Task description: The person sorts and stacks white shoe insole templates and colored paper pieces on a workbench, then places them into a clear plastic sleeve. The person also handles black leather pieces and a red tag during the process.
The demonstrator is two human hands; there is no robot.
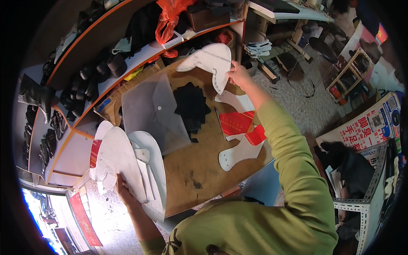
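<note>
Raised over the far end of the wooden table (181,178), my right hand (238,75) grips a white pattern piece (210,60) by its edge. My left hand (123,191) holds several stacked white pattern pieces (118,156) at the table's left end, with larger curved sheets beside and under them. Between the hands lie a translucent plastic folder (143,105) with a snap button and black material pieces (190,103). Nearer my right forearm are a white pattern piece (234,101), red printed card (236,123), a pen (217,115) and another curved white piece (240,151).
Shelves with black shoes (86,79) and a boot (36,95) curve along the left and back. A red plastic bag (167,25) hangs over the shelf edge. A round stool (322,50) stands at the back right, and a perforated metal rack (353,205) at the right.
</note>
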